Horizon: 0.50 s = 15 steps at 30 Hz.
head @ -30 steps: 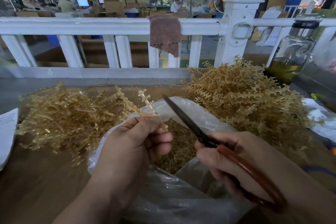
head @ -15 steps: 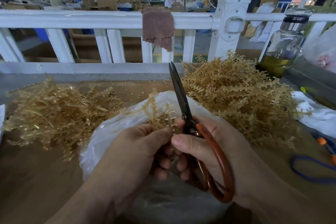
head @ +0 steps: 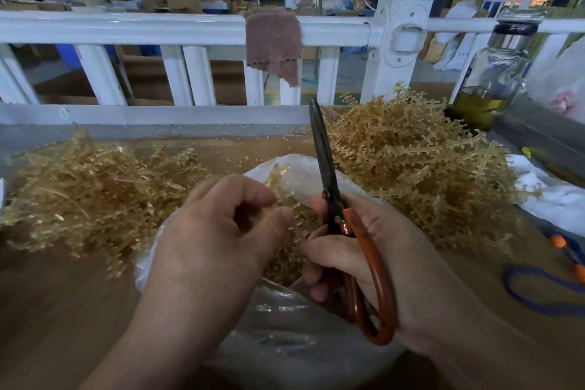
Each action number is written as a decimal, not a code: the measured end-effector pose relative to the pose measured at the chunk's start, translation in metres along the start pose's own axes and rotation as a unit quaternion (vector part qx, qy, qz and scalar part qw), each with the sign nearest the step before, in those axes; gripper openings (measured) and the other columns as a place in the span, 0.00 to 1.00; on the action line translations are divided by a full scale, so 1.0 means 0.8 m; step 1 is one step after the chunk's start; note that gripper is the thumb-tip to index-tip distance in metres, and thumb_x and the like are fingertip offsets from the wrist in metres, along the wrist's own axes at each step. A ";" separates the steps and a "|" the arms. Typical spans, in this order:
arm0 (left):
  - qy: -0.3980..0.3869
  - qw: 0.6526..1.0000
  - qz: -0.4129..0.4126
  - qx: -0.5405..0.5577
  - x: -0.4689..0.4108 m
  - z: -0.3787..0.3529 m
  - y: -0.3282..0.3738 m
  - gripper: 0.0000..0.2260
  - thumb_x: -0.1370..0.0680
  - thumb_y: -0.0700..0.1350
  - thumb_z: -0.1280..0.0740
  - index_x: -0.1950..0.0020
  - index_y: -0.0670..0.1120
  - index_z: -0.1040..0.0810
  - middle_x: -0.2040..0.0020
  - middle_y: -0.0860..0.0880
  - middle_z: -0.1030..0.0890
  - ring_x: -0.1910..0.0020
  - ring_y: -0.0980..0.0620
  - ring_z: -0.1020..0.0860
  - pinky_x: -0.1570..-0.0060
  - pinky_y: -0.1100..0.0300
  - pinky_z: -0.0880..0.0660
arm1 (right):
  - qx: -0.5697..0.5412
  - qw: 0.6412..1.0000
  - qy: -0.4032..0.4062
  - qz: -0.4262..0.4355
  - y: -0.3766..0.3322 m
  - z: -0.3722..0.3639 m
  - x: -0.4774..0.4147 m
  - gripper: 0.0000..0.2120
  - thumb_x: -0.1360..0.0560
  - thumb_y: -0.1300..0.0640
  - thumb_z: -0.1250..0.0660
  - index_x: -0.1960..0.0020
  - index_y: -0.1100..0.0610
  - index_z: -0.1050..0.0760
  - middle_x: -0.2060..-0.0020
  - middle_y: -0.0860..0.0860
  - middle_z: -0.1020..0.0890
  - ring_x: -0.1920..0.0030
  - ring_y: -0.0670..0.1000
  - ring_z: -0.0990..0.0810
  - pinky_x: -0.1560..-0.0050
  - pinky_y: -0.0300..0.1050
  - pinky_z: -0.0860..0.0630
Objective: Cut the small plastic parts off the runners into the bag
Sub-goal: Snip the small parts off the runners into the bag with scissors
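Left hand [head: 215, 231] pinches a runner [head: 280, 182] over the bag [head: 285, 351]; right hand [head: 364, 250] grips scissors [head: 323, 161] (blades closed, pointing twelve o'clock). Risk: a hasty snip flicks parts onto the desk [head: 63, 310].

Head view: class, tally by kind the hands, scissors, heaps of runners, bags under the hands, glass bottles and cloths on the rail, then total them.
Hands: 2, left hand and right hand
Scissors: 1
Heaps of runners: 2, left heap and right heap
Bag: 1
Glass bottle: 1
Cloth: 1
Total: 8
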<state>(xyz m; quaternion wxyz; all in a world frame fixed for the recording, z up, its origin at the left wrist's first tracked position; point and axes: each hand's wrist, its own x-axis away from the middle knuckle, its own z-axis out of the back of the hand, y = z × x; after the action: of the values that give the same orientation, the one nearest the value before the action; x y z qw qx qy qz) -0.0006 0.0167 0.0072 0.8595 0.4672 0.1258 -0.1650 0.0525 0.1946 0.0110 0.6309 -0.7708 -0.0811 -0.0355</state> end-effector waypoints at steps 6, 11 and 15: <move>-0.086 0.995 -0.051 0.008 -0.004 -0.001 -0.002 0.20 0.26 0.69 0.35 0.47 0.57 0.14 0.41 0.64 0.20 0.39 0.66 0.24 0.46 0.77 0.33 | 0.060 0.991 -0.001 0.119 0.002 -0.002 0.005 0.19 0.26 0.71 0.30 0.41 0.52 0.22 0.64 0.55 0.18 0.66 0.58 0.18 0.64 0.45 0.20; -0.120 0.985 0.003 0.125 -0.001 0.004 -0.001 0.14 0.31 0.64 0.30 0.54 0.56 0.16 0.63 0.52 0.16 0.63 0.56 0.19 0.60 0.60 0.25 | 0.083 0.988 -0.003 0.129 0.000 0.006 0.003 0.19 0.27 0.65 0.28 0.42 0.46 0.21 0.61 0.55 0.17 0.64 0.59 0.17 0.62 0.48 0.19; -0.152 0.941 0.038 0.299 -0.002 0.000 -0.001 0.08 0.32 0.49 0.20 0.61 0.48 0.17 0.65 0.47 0.17 0.64 0.52 0.18 0.61 0.65 0.23 | 0.095 0.988 0.000 0.120 -0.003 0.004 0.003 0.19 0.25 0.67 0.28 0.42 0.46 0.21 0.61 0.54 0.18 0.65 0.58 0.18 0.64 0.46 0.19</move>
<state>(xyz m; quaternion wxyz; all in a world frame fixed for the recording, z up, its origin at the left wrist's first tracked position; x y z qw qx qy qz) -0.0026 0.0164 0.0073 0.6950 0.6761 -0.0794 -0.2314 0.0540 0.1980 0.0127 0.7009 -0.7116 0.0088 0.0482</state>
